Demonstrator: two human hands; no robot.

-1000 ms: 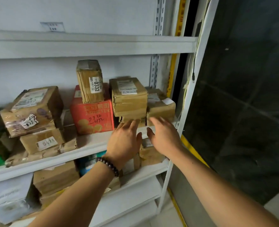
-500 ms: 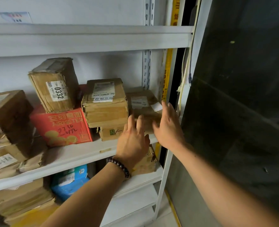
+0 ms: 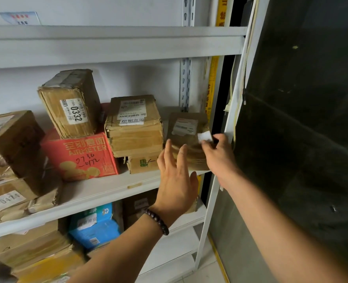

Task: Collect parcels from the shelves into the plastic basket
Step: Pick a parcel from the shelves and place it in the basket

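On middle shelf (image 3: 91, 193), far right end, hard by white upright (image 3: 209, 211): small brown parcel (image 3: 186, 137). Propped leaning back, with printed label on upper face and loose white tag at right corner. Just right of stacked brown box (image 3: 134, 127) and green-printed carton (image 3: 142, 163); unable to resolve touching or apart.

Left hand (image 3: 177, 180): fully spread, fingers straight, holding nothing. Fingertips in front of parcel's lower left; no confirmed contact.

Right hand (image 3: 220, 158): at parcel's right edge, fingertips by the white tag. Cannot tell whether clamped on the edge or merely touching, with fingers partly hidden behind back of hand.

Handling (judgement only):
- Probably light, going by small size.
- Wrapped, by the look, in creased brown paper or thin card, so likely somewhat soft and yielding at corners.
- Possibly slick where taped; lower front too blurred to confirm.
- No clue to fragility; treat as crushable.

Where to hold (judgement):
- Best taken across both side edges, one hand per side, or thumb on front with fingers behind.
- Avoid lifting by the white tag: likely to peel off.
- Avoid dragging left into the neighbouring stack.

Plastic basket: not in view.
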